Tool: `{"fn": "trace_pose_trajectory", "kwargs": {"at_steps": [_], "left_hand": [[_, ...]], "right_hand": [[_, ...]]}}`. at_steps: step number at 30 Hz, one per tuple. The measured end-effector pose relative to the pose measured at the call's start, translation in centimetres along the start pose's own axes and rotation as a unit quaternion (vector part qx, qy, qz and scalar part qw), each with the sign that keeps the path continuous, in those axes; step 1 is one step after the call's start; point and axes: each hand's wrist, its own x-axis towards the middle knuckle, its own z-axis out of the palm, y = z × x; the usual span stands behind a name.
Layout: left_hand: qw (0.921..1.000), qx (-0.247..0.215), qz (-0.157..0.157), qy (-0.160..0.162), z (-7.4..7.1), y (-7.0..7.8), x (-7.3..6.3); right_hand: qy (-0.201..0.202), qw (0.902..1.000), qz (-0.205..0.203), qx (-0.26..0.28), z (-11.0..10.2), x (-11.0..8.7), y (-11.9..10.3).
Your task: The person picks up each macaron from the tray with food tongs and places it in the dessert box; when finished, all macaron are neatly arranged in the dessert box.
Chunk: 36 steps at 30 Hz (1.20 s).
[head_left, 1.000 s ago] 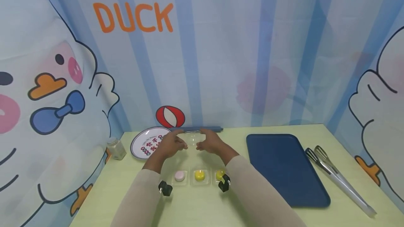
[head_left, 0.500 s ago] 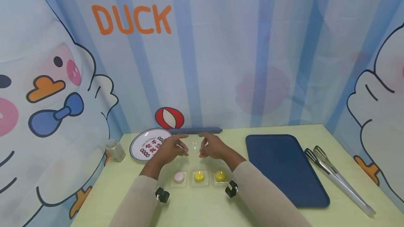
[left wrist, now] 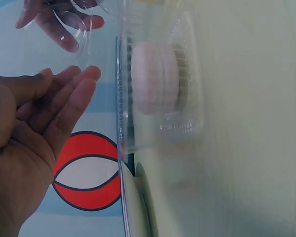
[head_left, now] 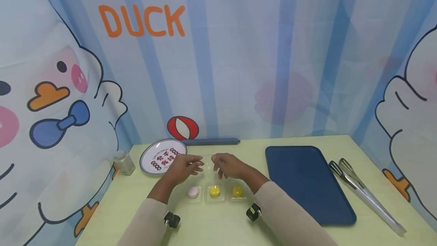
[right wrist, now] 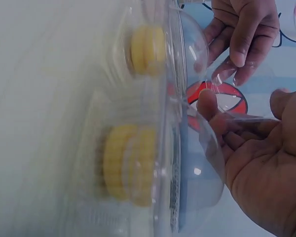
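Over the table my left hand (head_left: 182,169) and right hand (head_left: 230,166) face each other, holding a clear plastic lid (head_left: 207,164) between their fingertips. Its rounded edge shows faintly in both wrist views, and exactly where the fingers touch it is hard to see. Nearer than the hands, a row of clear plastic trays (head_left: 215,201) holds a pink macaron (head_left: 193,192) on the left, a yellow macaron (head_left: 214,191) in the middle and another yellow macaron (head_left: 237,191) on the right. In the right wrist view clear domes (right wrist: 204,168) stand over the two yellow ones.
A white plate (head_left: 147,158) with red lettering lies behind the left hand, and a small jar (head_left: 124,163) stands left of it. A blue bar (head_left: 211,141) runs along the back edge. To the right are a dark blue tray (head_left: 307,185) and metal tongs (head_left: 368,198).
Both hands have come down and toward me, with the clear lid between them. The right forearm has drawn to the right, uncovering the right yellow macaron. The macarons keep their places.
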Motion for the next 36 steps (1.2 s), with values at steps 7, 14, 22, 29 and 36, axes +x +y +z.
{"fn": "trace_pose_trajectory", "kwargs": {"at_steps": [7,14,22,29,36], "left_hand": [[0.9992,0.039,-0.003,-0.005,-0.3,0.9,-1.0],[0.9945,0.103,0.009,-0.014,-0.4,0.7,-2.0],[0.9981,0.054,-0.016,-0.024,-0.9,0.5,-3.9],[0.9983,0.022,-0.003,-0.054,-1.5,-0.1,-5.1],[0.9988,0.005,0.018,-0.046,-1.9,-0.9,-6.5]], "right_hand": [[0.005,0.9992,0.039,0.007,0.8,-0.3,-0.7],[0.011,0.9994,0.026,-0.018,1.2,-0.7,-1.2],[0.009,0.9985,-0.010,-0.053,2.1,-1.3,-1.5],[0.008,0.9977,-0.049,-0.046,3.2,-1.7,-1.5],[0.020,0.9969,-0.053,-0.054,4.6,-2.0,-1.6]]}}
